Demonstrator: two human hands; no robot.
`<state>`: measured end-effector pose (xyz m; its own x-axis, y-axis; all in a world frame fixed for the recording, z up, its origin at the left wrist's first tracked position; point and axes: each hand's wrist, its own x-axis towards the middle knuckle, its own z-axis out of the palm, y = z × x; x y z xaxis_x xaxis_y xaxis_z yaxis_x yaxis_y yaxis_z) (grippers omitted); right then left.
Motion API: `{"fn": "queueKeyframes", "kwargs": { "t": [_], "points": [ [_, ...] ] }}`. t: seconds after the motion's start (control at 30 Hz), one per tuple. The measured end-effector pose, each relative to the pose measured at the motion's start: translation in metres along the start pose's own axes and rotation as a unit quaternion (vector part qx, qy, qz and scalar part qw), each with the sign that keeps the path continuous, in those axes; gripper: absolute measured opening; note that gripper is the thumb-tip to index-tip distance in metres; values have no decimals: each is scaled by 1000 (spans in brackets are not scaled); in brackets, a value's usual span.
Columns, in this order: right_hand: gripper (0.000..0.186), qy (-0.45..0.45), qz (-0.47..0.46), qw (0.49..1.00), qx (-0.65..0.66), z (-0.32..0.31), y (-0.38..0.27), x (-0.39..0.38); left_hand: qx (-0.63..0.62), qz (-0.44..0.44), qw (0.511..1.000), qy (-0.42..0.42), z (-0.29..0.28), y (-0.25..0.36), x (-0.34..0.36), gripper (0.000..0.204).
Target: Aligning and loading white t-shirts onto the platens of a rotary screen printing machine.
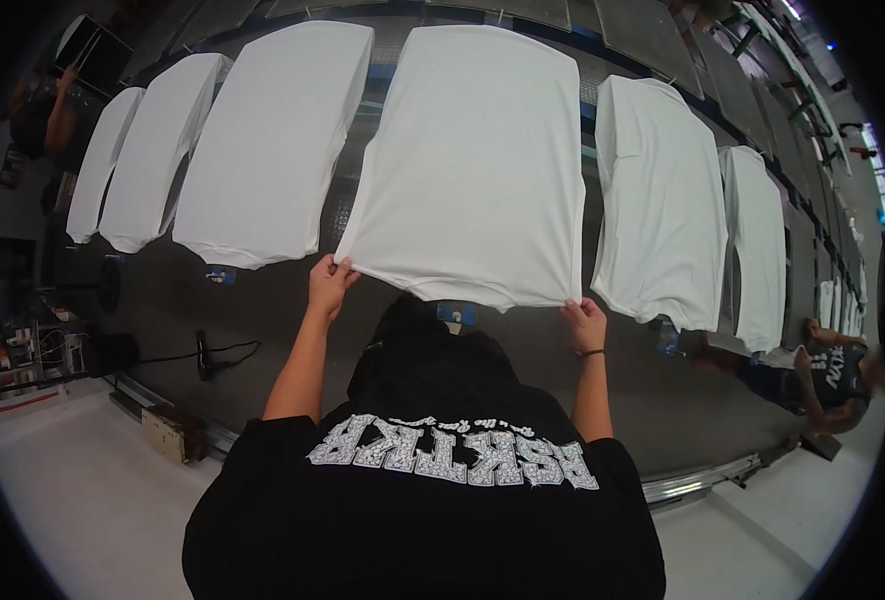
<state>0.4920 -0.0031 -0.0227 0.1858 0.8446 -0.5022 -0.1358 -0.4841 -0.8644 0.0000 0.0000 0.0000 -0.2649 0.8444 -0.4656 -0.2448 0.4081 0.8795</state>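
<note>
A white T-shirt [478,160] lies stretched over the flat board straight ahead, with faint creases down its sides. My left hand [332,283] pinches its near left corner between thumb and fingers. At the near right corner, my right hand [585,322] grips the hem the same way; a dark band circles that wrist. Between the hands the hem hangs slightly wavy. Below its middle a blue bracket [456,314] shows. The board itself is covered by the cloth.
More white shirts [273,150] on boards stand in a row to the left, and others [658,200] to the right. Grey framed screens [653,40] lie beyond them. One person [833,380] is at the far right, another [48,120] at the far left. A metal rail [703,480] crosses the floor.
</note>
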Motion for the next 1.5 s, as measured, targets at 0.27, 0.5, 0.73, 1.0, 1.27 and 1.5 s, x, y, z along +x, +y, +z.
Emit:
{"fn": "queueKeyframes", "kwargs": {
  "t": [0.27, 0.5, 0.73, 1.0, 1.27, 1.5],
  "points": [
    [26, -17, 23, 973, 230, 1, 16, -1, -217, -25, 975, 41, 28, 1, -3, 28],
    [42, 3, 46, 968, 248, 25, -9, -23, -244, -101, 957, 117, 28, -5, -14, 43],
    [43, 36, 33, 955, 293, 33, 6, -22, -416, -61, 901, 111, 27, -44, -5, 36],
    [45, 65, 50, 942, 326, 38, 9, -21, -396, -94, 911, 69, 22, -34, 4, 27],
    [26, 38, 39, 912, 407, 38, 11, -20, -395, -214, 888, 97, 51, -4, -9, 46],
    [10, 2, 51, 872, 487, 56, 37, -8, -442, -120, 887, 62, 26, -57, 11, 42]
  ]
}}
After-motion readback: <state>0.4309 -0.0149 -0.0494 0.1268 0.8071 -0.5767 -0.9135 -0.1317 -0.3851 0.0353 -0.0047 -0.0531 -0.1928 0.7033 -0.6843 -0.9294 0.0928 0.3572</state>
